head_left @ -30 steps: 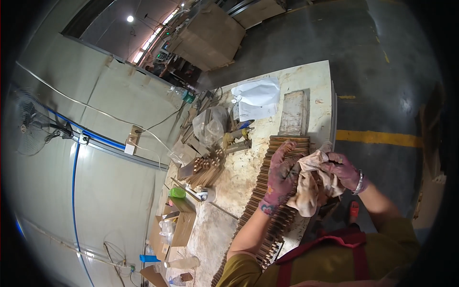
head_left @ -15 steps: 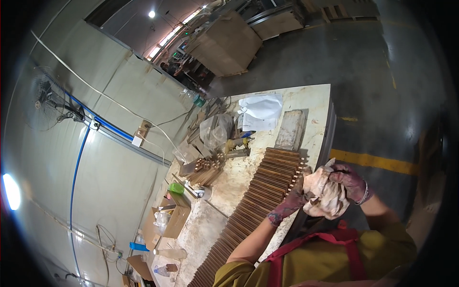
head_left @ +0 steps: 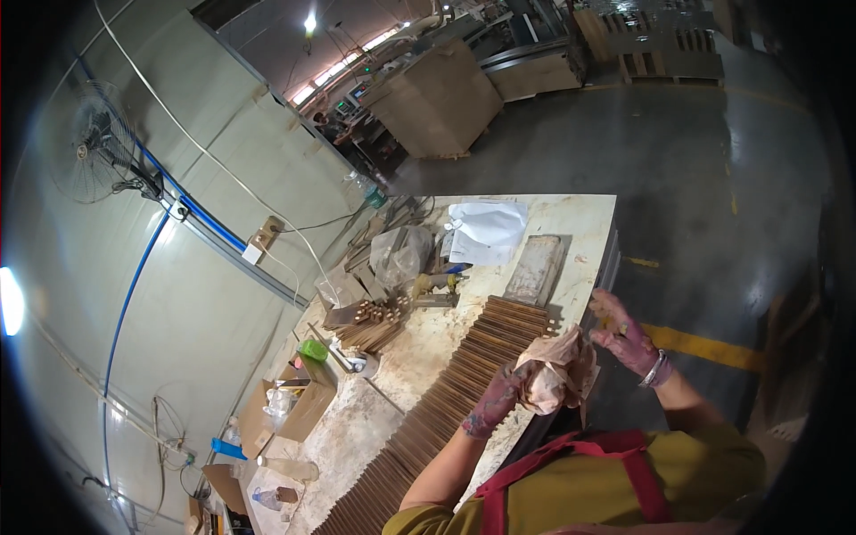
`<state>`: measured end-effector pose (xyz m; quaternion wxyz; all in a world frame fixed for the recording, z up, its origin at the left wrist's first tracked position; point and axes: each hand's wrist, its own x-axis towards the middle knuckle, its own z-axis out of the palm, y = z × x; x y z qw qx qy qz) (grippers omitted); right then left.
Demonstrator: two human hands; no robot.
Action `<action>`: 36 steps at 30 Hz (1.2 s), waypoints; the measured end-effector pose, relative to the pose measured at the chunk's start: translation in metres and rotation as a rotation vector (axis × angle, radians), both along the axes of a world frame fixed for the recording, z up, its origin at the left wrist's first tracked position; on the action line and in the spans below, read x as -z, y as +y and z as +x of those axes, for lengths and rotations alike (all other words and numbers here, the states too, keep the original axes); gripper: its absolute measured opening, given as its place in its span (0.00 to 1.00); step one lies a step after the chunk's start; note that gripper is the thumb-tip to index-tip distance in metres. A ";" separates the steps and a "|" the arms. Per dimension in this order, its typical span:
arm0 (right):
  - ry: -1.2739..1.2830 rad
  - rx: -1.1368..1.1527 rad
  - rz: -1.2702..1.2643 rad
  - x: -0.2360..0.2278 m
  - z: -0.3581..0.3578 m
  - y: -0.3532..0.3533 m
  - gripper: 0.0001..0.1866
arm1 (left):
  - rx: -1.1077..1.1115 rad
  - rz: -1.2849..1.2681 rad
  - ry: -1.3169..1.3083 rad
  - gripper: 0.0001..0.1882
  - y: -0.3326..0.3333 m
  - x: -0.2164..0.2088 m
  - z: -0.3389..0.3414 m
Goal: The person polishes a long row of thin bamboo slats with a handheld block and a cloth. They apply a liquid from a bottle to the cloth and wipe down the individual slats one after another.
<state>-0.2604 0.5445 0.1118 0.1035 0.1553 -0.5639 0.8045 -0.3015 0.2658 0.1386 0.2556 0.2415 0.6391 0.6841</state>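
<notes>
Stained white table (head_left: 361, 432), yellow-lined grey floor (head_left: 664, 169), left hand (head_left: 501, 397) clutching cloth (head_left: 555, 374), right hand (head_left: 626, 341) spread

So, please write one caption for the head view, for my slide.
The left grip holds a crumpled pale cloth beside a row of brown strips, the right grip open nearby.

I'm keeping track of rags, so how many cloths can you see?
1: a bunched pale cloth in the left hand, at the right of the row of brown strips. Another could be hidden within its folds.
</notes>
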 end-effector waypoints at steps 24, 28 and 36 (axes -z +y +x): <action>-0.381 -0.578 -0.876 0.009 0.015 -0.011 0.17 | 0.544 0.571 -0.558 0.39 0.049 0.067 0.025; -0.523 -0.515 -1.057 0.011 0.011 -0.019 0.18 | 0.269 0.459 -0.808 0.34 0.055 0.103 0.027; -0.447 -0.051 -0.515 0.101 0.037 0.027 0.10 | 0.131 0.557 -0.784 0.20 0.066 0.001 0.014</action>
